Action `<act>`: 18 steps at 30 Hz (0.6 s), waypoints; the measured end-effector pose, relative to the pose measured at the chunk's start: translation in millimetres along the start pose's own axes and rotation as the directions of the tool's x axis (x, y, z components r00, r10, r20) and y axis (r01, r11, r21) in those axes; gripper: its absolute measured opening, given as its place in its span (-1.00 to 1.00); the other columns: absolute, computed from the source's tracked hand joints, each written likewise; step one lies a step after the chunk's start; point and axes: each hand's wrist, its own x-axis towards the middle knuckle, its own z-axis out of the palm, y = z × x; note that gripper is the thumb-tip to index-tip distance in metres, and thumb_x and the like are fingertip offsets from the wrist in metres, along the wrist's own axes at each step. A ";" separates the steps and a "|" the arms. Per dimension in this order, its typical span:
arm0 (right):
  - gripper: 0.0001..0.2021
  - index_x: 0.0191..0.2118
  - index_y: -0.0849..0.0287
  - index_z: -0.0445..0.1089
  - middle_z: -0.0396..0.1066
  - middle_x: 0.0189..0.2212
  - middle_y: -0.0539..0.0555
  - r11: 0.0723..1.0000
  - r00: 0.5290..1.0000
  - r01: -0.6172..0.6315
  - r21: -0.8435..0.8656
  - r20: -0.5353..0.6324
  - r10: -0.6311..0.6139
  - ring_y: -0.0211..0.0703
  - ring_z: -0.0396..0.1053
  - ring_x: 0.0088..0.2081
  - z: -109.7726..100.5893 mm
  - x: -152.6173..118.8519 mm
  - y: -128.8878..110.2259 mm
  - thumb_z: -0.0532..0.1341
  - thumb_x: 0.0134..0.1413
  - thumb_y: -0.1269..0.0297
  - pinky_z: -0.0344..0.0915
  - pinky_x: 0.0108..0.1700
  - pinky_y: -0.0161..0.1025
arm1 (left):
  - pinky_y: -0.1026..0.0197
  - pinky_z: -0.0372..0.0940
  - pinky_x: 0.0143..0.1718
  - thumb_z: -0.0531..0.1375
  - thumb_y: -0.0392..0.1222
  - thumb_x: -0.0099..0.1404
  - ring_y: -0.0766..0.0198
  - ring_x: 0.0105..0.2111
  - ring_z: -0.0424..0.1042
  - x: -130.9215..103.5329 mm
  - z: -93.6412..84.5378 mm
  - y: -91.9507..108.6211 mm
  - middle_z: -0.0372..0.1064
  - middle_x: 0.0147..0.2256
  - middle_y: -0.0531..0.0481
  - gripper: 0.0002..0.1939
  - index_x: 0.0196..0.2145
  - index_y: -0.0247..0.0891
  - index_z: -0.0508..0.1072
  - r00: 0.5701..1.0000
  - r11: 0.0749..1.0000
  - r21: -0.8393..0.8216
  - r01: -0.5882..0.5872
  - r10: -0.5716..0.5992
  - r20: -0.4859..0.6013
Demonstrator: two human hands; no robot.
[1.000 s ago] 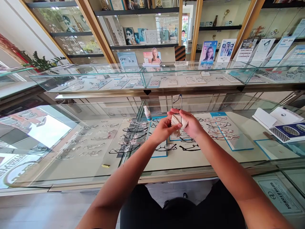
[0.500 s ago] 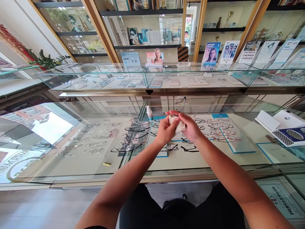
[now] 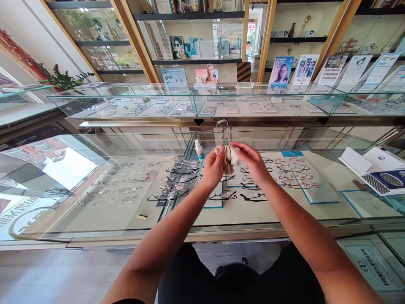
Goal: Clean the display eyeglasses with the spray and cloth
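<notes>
Over the glass counter I hold a pair of eyeglasses (image 3: 228,147), its thin frame tilted and a temple sticking up toward the back. A whitish cleaning cloth (image 3: 234,158) is bunched around the lenses, with one end hanging below. My left hand (image 3: 214,167) is closed, its thumb pinching the glasses' left side together with part of the cloth. On the other side, my right hand (image 3: 254,162) has the cloth between its fingers at the right lens; its fingertips are partly hidden. Just left of the hands stands a small white spray bottle (image 3: 199,149).
Rows of eyeglass frames (image 3: 182,181) lie inside the glass display counter (image 3: 133,228). At right sits an open white and blue box (image 3: 376,169). A small yellow object (image 3: 141,217) lies near the front left. Another glass showcase (image 3: 253,107) runs behind.
My right hand has parted slightly from the left, exposing more of the cloth and the glasses' rim. The glasses have turned, their raised temple shifting left and up.
</notes>
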 end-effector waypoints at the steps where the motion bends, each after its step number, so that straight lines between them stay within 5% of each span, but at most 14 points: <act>1: -0.58 0.13 -0.12 0.70 0.70 0.04 0.03 0.999 0.999 0.023 -0.038 -0.030 -0.024 0.00 0.56 0.06 -1.1 1.1 1.2 0.49 0.26 -0.17 0.45 0.19 -0.07 | 0.28 0.16 -0.60 0.35 0.61 0.31 0.39 -0.67 0.14 2.1 -2.6 -0.3 0.13 -0.66 0.18 -0.23 -0.49 -0.14 0.25 1.000 1.000 -0.004 -0.011 0.011 -0.016; 6: -0.50 -0.14 0.01 0.60 0.55 -0.25 0.01 0.983 0.992 0.086 -0.161 -0.076 -0.099 -0.10 0.39 -0.21 -2.4 3.6 4.6 0.41 0.27 -0.36 0.37 -0.09 -0.16 | 0.27 0.27 -0.47 0.38 0.56 0.32 0.35 -0.54 0.29 8.5 -11.5 -3.5 0.33 -0.52 0.11 -0.31 -0.36 -0.19 0.44 0.999 0.999 0.027 -0.042 0.042 -0.006; 12: -0.43 -0.18 0.00 0.46 0.42 -0.31 -0.03 0.965 0.977 0.130 -0.228 -0.138 -0.164 -0.12 0.29 -0.26 2.7 0.3 4.2 0.31 0.30 -0.47 0.30 -0.15 -0.17 | 0.30 0.28 -0.42 0.53 0.40 0.25 0.37 -0.46 0.32 4.5 -9.6 -4.2 0.41 -0.40 0.09 -0.37 -0.17 -0.23 0.53 0.993 0.999 0.023 0.022 -0.025 0.114; 18: -0.39 -0.31 -0.01 0.40 0.33 -0.39 -0.03 0.971 0.964 0.100 -0.218 -0.221 -0.149 -0.11 0.22 -0.31 8.4 -2.8 3.9 0.29 0.26 -0.53 0.25 -0.24 -0.17 | 0.31 0.22 -0.48 0.55 0.41 0.20 0.39 -0.50 0.28 -0.4 -1.7 -0.2 0.38 -0.45 0.10 -0.35 -0.25 -0.24 0.50 0.991 0.998 0.008 0.066 -0.067 0.118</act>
